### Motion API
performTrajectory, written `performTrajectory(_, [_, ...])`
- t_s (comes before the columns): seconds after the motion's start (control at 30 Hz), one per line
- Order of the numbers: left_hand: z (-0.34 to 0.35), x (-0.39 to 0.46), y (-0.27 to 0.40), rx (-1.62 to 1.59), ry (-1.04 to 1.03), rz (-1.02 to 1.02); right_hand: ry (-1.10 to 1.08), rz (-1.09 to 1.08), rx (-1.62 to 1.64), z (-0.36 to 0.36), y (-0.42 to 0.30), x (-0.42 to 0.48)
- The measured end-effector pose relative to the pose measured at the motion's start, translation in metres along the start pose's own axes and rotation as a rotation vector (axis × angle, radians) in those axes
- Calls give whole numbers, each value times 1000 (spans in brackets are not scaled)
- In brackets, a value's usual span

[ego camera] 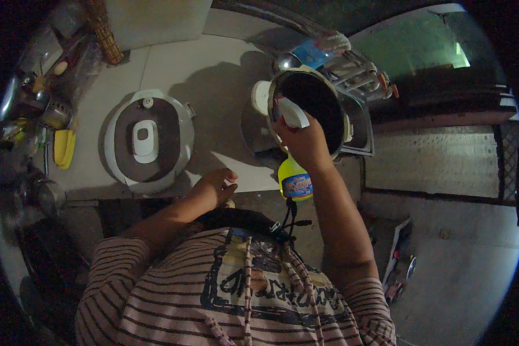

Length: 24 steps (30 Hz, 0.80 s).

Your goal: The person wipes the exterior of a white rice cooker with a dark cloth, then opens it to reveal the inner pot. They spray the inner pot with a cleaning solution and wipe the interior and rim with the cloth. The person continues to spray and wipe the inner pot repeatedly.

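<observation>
My right hand point(305, 140) grips the neck of a spray bottle point(297, 177) with yellow-green liquid and a white trigger head, held at the near rim of a dark-lined cooking pot point(318, 99). The pot has light handles at its sides. My left hand point(216, 186) is apart from it, at the counter's near edge, holding nothing, fingers slightly curled. To the left, a grey-and-white oval pot lid point(124, 147) with a white central handle lies on the counter point(216, 91).
A metal sink point(365, 145) lies partly behind the pot. Beyond it stand a blue item point(312, 54) and dishes. A yellow container point(64, 149), metal vessels and a woven broom-like bundle point(106, 43) are on the left. A wall panel rises at the back.
</observation>
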<state>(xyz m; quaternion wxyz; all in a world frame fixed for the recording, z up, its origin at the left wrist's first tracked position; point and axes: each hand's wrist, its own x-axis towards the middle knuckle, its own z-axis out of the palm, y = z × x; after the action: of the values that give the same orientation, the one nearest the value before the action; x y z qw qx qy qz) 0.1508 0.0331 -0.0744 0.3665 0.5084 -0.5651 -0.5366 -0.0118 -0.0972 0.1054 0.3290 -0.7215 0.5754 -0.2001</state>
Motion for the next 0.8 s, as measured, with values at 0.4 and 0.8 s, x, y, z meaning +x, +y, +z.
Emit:
performTrajectory(0.4, [-3, -4, -21, 6, 82, 154, -25, 31, -85, 11, -8, 3])
performTrajectory(0.8, [-11, 2, -5, 178, 25, 67, 4, 38, -64, 16, 6, -13])
